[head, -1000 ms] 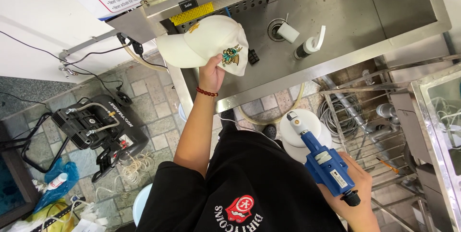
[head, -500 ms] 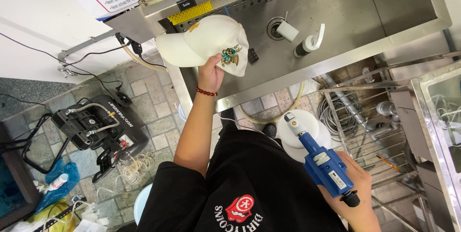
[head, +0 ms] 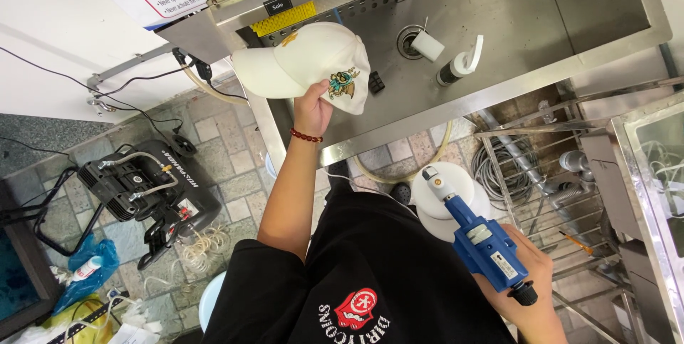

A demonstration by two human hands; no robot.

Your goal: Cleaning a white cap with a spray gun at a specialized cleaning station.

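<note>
My left hand (head: 313,107) grips a white cap (head: 306,66) with a small embroidered emblem, holding it over the left end of a steel sink basin (head: 541,23). My right hand (head: 531,283) is wrapped around the handle of a blue spray gun (head: 479,237) with a white nozzle, held low beside my body and pointing up toward the sink's front edge. A red bead bracelet (head: 306,135) circles my left wrist.
In the basin lie a white spray bottle (head: 459,65), a small white cup (head: 427,45) near the drain and a small black piece (head: 376,82). A black compressor (head: 146,191) stands on the tiled floor at left. Hoses and a wire rack (head: 541,173) sit under the sink at right.
</note>
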